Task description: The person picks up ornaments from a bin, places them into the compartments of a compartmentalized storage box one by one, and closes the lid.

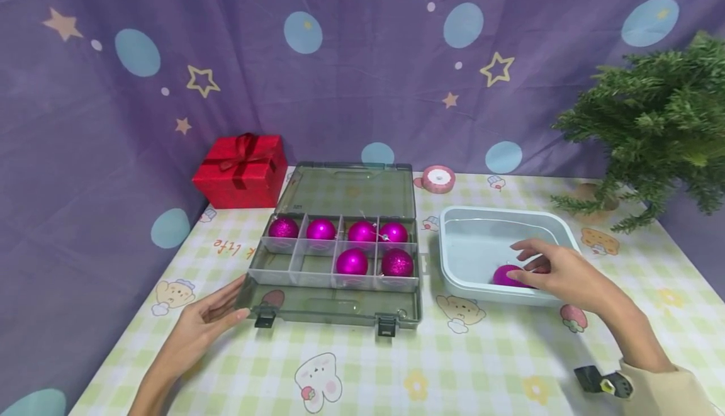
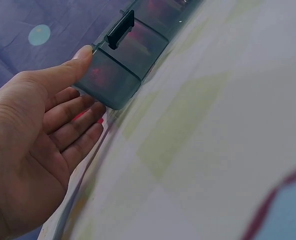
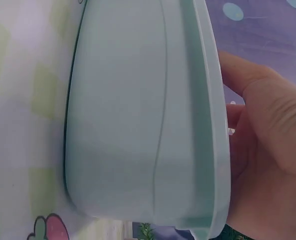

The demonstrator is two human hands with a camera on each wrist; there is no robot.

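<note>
A grey-tinted plastic organizer box [image 1: 334, 306] lies with its lid [image 1: 351, 192] raised back. Several magenta Christmas baubles [image 1: 352, 263], shiny and glittery, sit in its compartments; two front-row compartments at the left hold none. My left hand [image 1: 198, 325] touches the box's front left corner, thumb on the edge and fingers extended alongside. On the right, my right hand [image 1: 566, 274] reaches into a pale blue plastic bin [image 1: 481, 233]. Its thumb lies against a magenta bauble [image 1: 508, 275], with its forefinger raised apart from it. In the right wrist view, the bin's wall [image 3: 123, 120] hides the fingertips.
A red gift box [image 1: 240, 174] with a ribbon stands back left. Behind the bin is a pink ribbon roll [image 1: 438, 179]. An artificial fir tree [image 1: 663, 114] overhangs the right side. A purple curtain [image 1: 351, 101] closes off the back, and a checked cloth [image 1: 379, 378] covers the table.
</note>
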